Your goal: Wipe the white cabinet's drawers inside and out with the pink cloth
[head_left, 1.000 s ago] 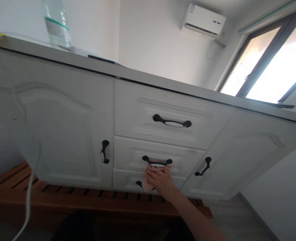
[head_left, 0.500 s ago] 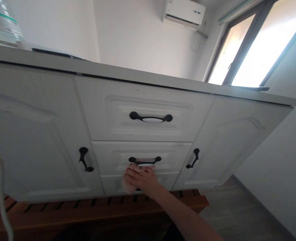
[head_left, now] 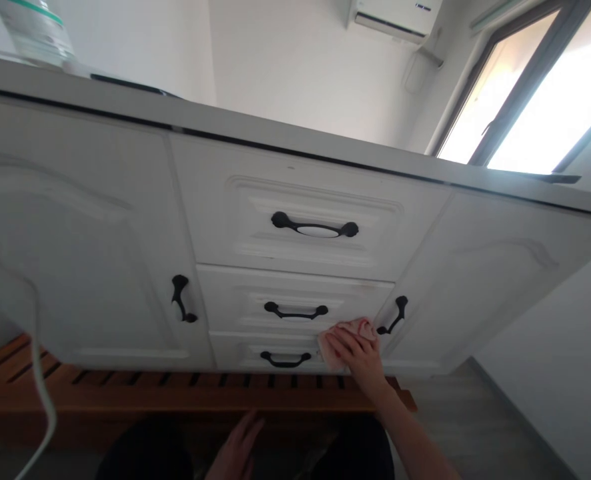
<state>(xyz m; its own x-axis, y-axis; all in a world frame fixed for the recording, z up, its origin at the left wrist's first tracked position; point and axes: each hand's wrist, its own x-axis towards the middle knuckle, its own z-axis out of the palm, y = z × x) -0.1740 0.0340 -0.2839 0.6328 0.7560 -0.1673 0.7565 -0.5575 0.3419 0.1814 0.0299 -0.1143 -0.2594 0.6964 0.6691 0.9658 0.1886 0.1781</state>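
My right hand (head_left: 361, 360) presses a pink cloth (head_left: 331, 352) against the white cabinet front, its fingers closed over the cloth. It is at the right end of the lower drawers, close to the black handle (head_left: 394, 316) of the right door. To its left are the black handles of the middle drawer (head_left: 296, 311) and the bottom drawer (head_left: 285, 361). Low in the view, between my knees, my left hand (head_left: 236, 448) holds nothing I can see, and its fingers are stretched out. The top drawer (head_left: 320, 257) is closed.
A slatted wooden bench (head_left: 200, 399) runs along the cabinet's foot. On the left hangs a white cable (head_left: 38, 373). A clear bottle (head_left: 40, 33) and a flat dark object (head_left: 130, 85) rest on the countertop (head_left: 285, 137). A window (head_left: 530, 107) is at the right.
My right hand and the cloth have moved right, from the middle drawer's handle to the drawers' right end. My left hand has come into view at the bottom. The camera view has shifted slightly.
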